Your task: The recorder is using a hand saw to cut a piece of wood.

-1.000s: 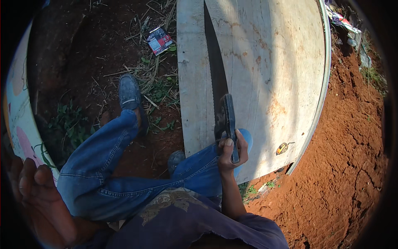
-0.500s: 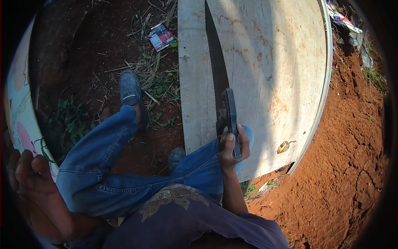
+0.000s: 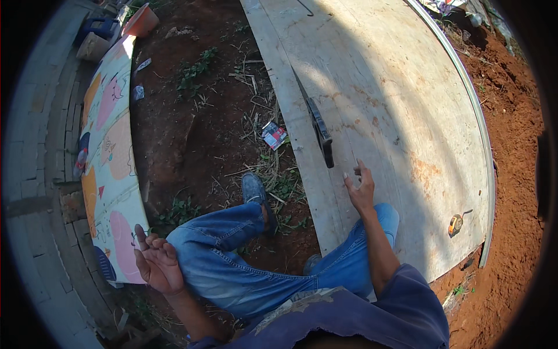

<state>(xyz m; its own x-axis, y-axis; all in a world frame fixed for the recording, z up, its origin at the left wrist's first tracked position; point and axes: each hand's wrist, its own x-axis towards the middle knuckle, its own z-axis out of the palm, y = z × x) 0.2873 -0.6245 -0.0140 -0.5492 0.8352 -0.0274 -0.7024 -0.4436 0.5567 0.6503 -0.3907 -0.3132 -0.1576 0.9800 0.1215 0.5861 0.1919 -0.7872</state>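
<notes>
A hand saw [image 3: 318, 128] with a dark handle is over the pale wooden board [image 3: 401, 192], its blade pointing away from me. It looks tilted on edge; whether it fully rests on the board I cannot tell. Just short of the handle's near end, my right hand [image 3: 362, 189] is empty, thumb and fingers apart. My left hand [image 3: 160, 264] is raised beside my bent knee, palm up, with loosely curled fingers and nothing in it. A yellow and black tape measure [image 3: 455, 225] lies at the board's near right corner.
To the left stands a long panel with a colourful pattern [image 3: 119, 145], with an orange bucket [image 3: 141, 22] at its far end. A small printed packet [image 3: 274, 135] lies on the dirt beside the board. A metal strip [image 3: 478, 122] edges the board's right side.
My right hand has let go of the saw, which now lies farther off, ahead of the fingers. The view has shifted left, showing more of the patterned panel and my left hand.
</notes>
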